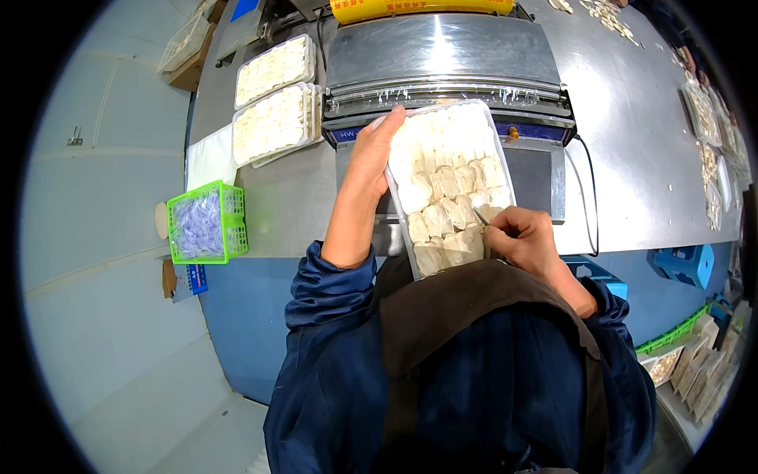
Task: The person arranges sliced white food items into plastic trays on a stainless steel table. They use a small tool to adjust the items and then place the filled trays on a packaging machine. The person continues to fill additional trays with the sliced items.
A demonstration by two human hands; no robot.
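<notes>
My left hand [375,148] grips the upper left edge of a clear plastic tray [400,207], its thumb over the rim. Rows of pale, sliced pieces of food [453,178], perhaps mushrooms, fill the tray. Tilted, it is held up against my brown apron [474,296], in front of the wrapping machine. My right hand [524,240] pinches a thin, pointed metal tool [480,217], perhaps tweezers, between thumb and fingers. The tool's tip is at the pieces near the tray's right side; whether it touches them I cannot tell.
A film wrapping machine [444,53] with a yellow roll [420,9] stands on the steel table [628,130]. Filled trays [272,124] are stacked at left, above a green basket [234,237] of purple-white packets. Other people's hands show at the far right. Blue stools [684,266] stand below.
</notes>
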